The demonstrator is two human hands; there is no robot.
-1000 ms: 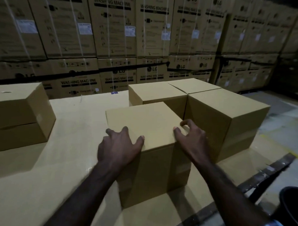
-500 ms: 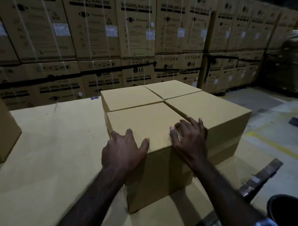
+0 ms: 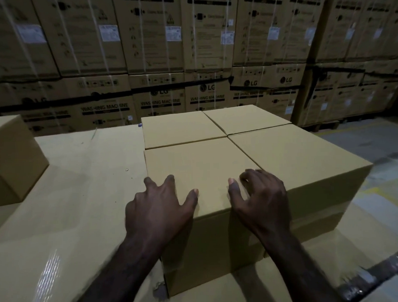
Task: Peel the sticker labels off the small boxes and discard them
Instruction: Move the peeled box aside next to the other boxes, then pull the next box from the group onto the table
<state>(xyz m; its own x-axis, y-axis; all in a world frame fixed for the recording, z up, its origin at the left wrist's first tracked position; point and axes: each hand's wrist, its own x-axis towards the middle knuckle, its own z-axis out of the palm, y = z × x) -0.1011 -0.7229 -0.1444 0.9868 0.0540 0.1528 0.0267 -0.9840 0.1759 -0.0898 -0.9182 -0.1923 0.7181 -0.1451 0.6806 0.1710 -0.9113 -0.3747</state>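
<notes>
A plain brown cardboard box stands nearest me on a large cardboard surface. It sits flush against three like boxes: one behind it, one at the back right and one to its right. My left hand lies flat on the near left part of its top, fingers spread. My right hand rests on the near right corner, fingers curled over the seam with the right box. No sticker label shows on any of these boxes.
Another brown box stands at the left edge of the surface. Tall stacks of strapped washing machine cartons with white labels wall the back. Concrete floor with yellow lines lies to the right, beyond the surface's taped edge.
The near box has slid away from me and now sits tight against the other three, forming a square block. Both hands stayed on its top. My view has shifted right.
</notes>
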